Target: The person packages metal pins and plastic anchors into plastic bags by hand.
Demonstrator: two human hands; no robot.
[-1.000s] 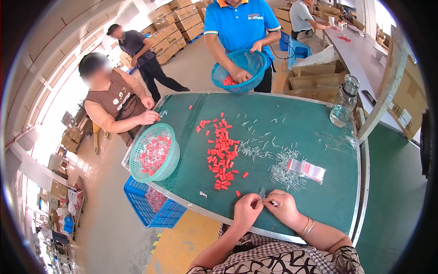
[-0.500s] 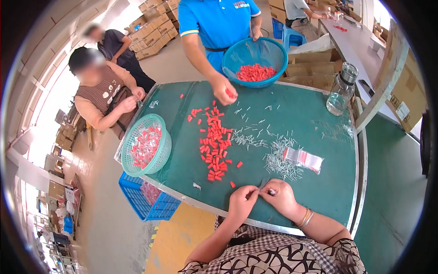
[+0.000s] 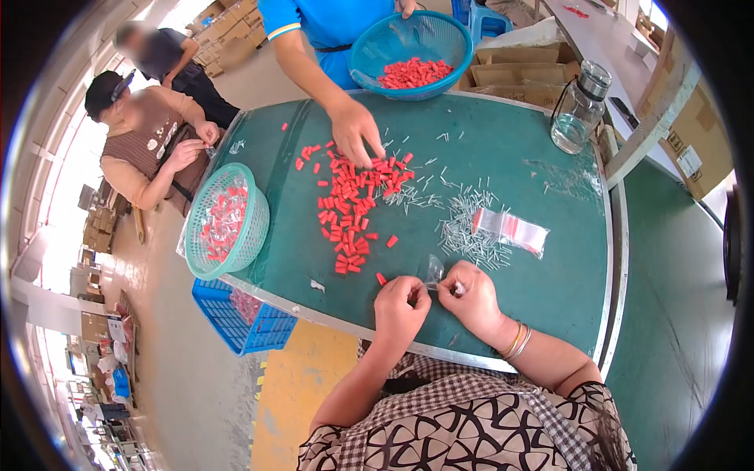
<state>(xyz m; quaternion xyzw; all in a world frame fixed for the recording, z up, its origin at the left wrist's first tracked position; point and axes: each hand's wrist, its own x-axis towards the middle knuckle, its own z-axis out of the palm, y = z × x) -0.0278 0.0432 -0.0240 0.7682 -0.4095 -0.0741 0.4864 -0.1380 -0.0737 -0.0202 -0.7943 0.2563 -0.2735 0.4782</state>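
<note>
A small clear plastic bag (image 3: 434,269) is pinched between my two hands, near the table's front edge. My left hand (image 3: 400,311) grips its left side with closed fingers. Closed on the bag's right side is my right hand (image 3: 473,301), with a small whitish bit showing at the fingers that I cannot make out. One red plastic piece (image 3: 382,279) lies just beyond my left hand. Ahead of my right hand is a heap of small metal screws or pins (image 3: 471,235), with a flat pack of clear bags (image 3: 512,231) on it. A pile of red pieces (image 3: 345,206) spreads to the left.
Across the table (image 3: 290,259), a co-worker's hand (image 3: 355,129) touches the red pile beside a blue basket (image 3: 412,88). A green basket (image 3: 253,235) of bagged red pieces sits at left, above a blue crate (image 3: 267,336). A glass bottle (image 3: 577,110) stands far right.
The camera view has shifted, and the table appears higher and further left. The co-worker's hand has lowered onto the red pile, which has grown there. More of the clear bag shows between my hands.
</note>
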